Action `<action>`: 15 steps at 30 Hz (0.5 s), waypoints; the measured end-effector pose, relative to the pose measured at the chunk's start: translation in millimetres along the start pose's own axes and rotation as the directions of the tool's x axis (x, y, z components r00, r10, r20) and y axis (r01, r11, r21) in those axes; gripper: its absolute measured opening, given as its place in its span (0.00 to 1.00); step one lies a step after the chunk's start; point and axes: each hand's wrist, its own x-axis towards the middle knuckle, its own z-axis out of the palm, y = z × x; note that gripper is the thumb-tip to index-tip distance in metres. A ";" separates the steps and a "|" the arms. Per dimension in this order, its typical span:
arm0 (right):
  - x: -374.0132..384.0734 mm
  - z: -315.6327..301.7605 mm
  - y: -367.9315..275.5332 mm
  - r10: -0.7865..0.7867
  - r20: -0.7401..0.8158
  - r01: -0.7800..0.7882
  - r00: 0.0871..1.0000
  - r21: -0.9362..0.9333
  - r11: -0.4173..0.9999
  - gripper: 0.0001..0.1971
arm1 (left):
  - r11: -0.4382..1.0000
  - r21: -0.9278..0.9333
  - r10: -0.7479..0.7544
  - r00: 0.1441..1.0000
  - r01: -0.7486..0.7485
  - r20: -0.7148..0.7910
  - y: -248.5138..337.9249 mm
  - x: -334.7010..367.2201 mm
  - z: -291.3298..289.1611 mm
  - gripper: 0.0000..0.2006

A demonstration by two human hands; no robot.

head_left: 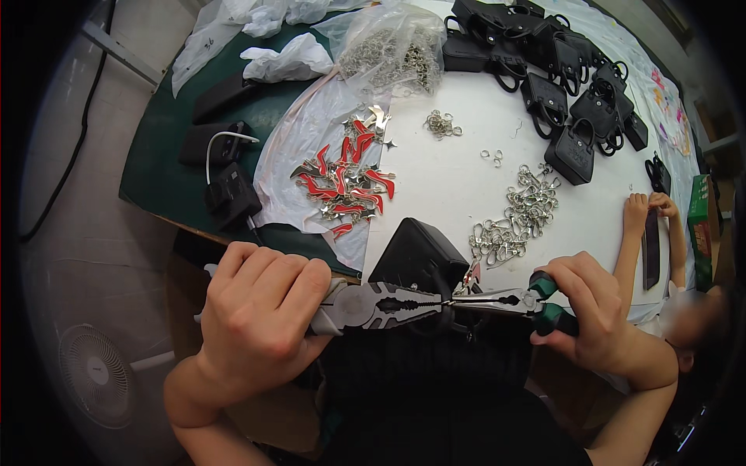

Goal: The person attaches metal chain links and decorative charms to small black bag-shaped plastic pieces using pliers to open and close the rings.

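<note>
My left hand (264,307) is closed around the pale grips of large combination pliers (371,306). In my right hand (584,307) are long-nose pliers (497,301) with green and black handles. The two jaw tips meet in front of my lap, at a small metal piece, probably a ring, too small to make out clearly. Just behind them a small black box-shaped bag (420,252) stands at the table's near edge. Beside it hangs a red-and-silver charm (472,276), partly hidden by the pliers.
Red shoe-shaped charms (342,182) lie on a plastic sheet. Silver clasps (517,217) are heaped to the right, small rings (441,124) beyond. Farther back are a bag of metal hardware (392,50) and black bags (571,151). Another person's hands (651,206) hold a dark strip at right.
</note>
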 end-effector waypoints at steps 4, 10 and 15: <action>-2.8 7.0 1.1 0.027 -0.030 -0.026 0.999 0.053 0.998 0.34 | 1.000 -0.003 0.003 0.998 -0.003 -0.059 -1.2 1.6 5.8 0.21; -4.1 15.0 -0.5 0.099 -0.024 -0.095 0.995 0.147 0.985 0.33 | 1.000 -0.007 -0.021 0.995 0.020 -0.102 -2.4 0.8 15.7 0.18; -5.7 21.0 1.7 0.127 -0.031 -0.120 0.991 0.175 0.977 0.32 | 0.999 0.012 -0.028 0.991 0.030 -0.130 -1.8 2.3 20.4 0.18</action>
